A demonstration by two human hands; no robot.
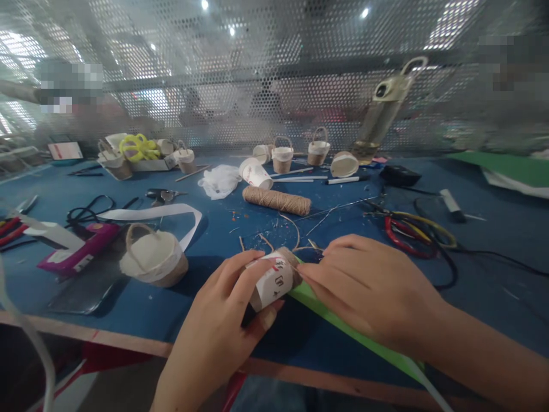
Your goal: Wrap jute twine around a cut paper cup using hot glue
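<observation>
My left hand (229, 312) is wrapped round a small paper cup (274, 283) that lies tilted on its side. The cup is white with printed characters, and brown twine is wound round its right end. At that end my right hand (369, 286) pinches the twine (297, 268), its fingertips close to the cup. Beneath the right hand lies a long green object (343, 326) with a white cord at its near end; the hand hides part of it. Beyond the hands lies a roll of twine (277, 200), with a loose strand trailing towards the cup.
A finished-looking small basket (156, 260) and a purple glue gun (79, 252) are at left. Several small baskets, a white cup (256, 173), crumpled plastic (219, 181) and a marker (347, 179) lie farther back. Coiled cables (418, 234) lie right. A perforated metal screen (266, 74) rises behind.
</observation>
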